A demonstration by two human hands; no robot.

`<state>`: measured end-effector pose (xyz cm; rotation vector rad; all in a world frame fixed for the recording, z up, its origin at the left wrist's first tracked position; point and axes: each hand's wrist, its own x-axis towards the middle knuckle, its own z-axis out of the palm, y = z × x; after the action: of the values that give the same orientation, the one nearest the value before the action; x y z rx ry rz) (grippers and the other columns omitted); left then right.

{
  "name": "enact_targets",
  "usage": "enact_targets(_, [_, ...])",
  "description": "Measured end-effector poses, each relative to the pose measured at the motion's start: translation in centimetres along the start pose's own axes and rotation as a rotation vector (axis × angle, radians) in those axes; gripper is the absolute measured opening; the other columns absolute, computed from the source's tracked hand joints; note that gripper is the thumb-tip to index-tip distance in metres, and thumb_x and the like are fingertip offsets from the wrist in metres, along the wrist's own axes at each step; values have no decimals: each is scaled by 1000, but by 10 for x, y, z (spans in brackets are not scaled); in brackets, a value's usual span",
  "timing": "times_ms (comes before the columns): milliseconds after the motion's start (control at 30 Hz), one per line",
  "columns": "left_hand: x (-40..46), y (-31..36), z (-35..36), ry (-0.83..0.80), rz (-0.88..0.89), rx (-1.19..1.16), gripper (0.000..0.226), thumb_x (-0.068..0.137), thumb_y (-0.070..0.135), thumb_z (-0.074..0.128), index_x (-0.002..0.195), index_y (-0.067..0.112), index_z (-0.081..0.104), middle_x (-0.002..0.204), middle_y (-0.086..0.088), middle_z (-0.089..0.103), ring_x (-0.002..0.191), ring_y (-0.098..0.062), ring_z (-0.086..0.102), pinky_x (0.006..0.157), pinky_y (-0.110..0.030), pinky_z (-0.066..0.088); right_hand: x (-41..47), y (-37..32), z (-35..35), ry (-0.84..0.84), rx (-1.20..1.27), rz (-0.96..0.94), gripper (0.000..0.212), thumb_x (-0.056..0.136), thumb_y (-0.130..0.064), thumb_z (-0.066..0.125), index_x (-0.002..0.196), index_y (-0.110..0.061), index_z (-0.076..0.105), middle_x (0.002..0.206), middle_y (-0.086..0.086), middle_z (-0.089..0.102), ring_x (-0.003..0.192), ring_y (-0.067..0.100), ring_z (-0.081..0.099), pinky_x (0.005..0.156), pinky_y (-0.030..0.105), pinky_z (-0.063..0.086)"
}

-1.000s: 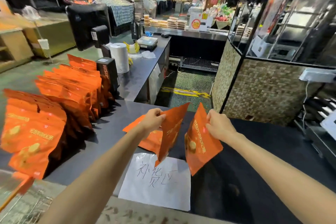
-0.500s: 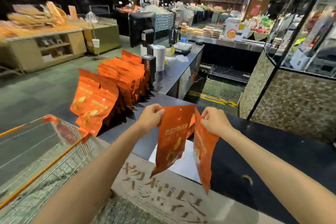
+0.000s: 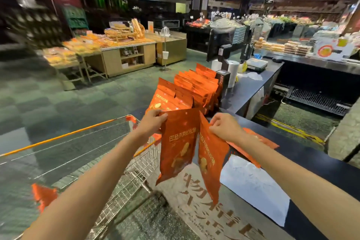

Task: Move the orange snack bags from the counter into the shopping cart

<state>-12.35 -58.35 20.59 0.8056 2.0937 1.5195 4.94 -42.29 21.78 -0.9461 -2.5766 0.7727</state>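
you're holding two orange snack bags up in the air, one per hand, both hanging by their top edges. left bag (image 3: 178, 142) is dangling at the counter's (image 3: 321, 169) front edge, just beside the shopping cart's (image 3: 124, 179) near corner, not inside it. right bag (image 3: 211, 160) is hanging touching it, tilted edge-on. your left hand (image 3: 153, 122) is pinching the left bag's top corner, fingers curled. your right hand (image 3: 226, 127) is gripping the right bag's top the same way. one more bag (image 3: 253, 145) is lying flat on the counter under your right wrist, next to a white paper sheet (image 3: 253, 185). the upright bag row (image 3: 194, 91) is standing on the counter behind your hands.
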Motion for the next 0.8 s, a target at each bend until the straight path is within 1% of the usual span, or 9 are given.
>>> enact_targets(67, [-5, -10, -44, 66, -11, 38, 27, 96, 11, 49, 69, 16, 52, 62, -2, 49, 50, -10, 51, 44, -20, 45, 9, -35, 25, -53, 39, -19, 10, 79, -10, 60, 76, -19, 59, 61, 2, 62, 58, 21, 59, 43, 22, 38])
enact_targets(133, [-8, -21, -79, 107, -18, 59, 26, 95, 11, 49, 70, 15, 52, 62, -3, 49, 52, -13, 50, 43, -18, 44, 16, -64, 47, -102, 77, -31, 7, 79, -12, 61, 77, -19, 61, 66, 1, 63, 60, 16, 59, 45, 19, 38])
enact_targets(233, [-17, -42, -138, 173, -37, 60, 22, 95, 11, 49, 74, 14, 53, 67, -7, 51, 56, -17, 51, 50, -23, 45, 27, -113, 87, -154, 110, -84, 9, 81, -14, 64, 76, -19, 58, 64, -3, 59, 66, 15, 56, 50, 21, 38])
enact_targets(300, [-24, -56, -171, 213, -57, 48, 19, 95, 12, 50, 77, 12, 55, 70, -10, 53, 59, -20, 53, 54, -27, 47, 33, -141, 112, -182, 130, -106, 11, 81, -14, 64, 76, -20, 57, 63, -6, 56, 63, 11, 55, 51, 22, 37])
enact_targets(367, [-31, -70, -206, 260, -69, 53, 17, 96, 13, 49, 80, 9, 55, 70, -10, 54, 60, -21, 54, 50, -24, 47, 39, -172, 141, -211, 155, -141, 16, 80, -13, 64, 71, -23, 55, 60, -6, 56, 51, 6, 52, 52, 23, 37])
enact_targets(467, [-41, -85, -250, 332, -77, 65, 22, 96, 12, 48, 75, 12, 52, 66, -6, 51, 57, -16, 52, 45, -20, 44, 46, -213, 177, -229, 159, -211, 22, 76, -9, 65, 65, -24, 54, 54, -6, 54, 53, 10, 49, 55, 24, 36])
enact_targets(567, [-50, -99, -288, 403, -114, 40, 23, 97, 15, 47, 75, 13, 52, 68, -5, 53, 61, -15, 55, 57, -30, 51, 55, -247, 208, -246, 174, -281, 23, 73, -8, 64, 60, -23, 53, 40, -10, 51, 51, 8, 46, 57, 24, 36])
enact_targets(633, [-54, -106, -309, 444, -133, 27, 21, 98, 17, 47, 78, 13, 52, 70, -4, 56, 63, -14, 57, 60, -31, 52, 60, -266, 222, -268, 181, -310, 18, 72, -11, 63, 60, -23, 56, 39, -14, 54, 53, 10, 49, 62, 24, 39])
enact_targets(800, [-55, -122, -343, 565, -154, 1, 18, 99, 18, 46, 84, 10, 53, 67, -2, 55, 59, -11, 55, 47, -19, 48, 79, -312, 252, -321, 240, -392, 17, 75, -8, 58, 65, -23, 58, 48, -9, 51, 51, 10, 45, 56, 24, 38])
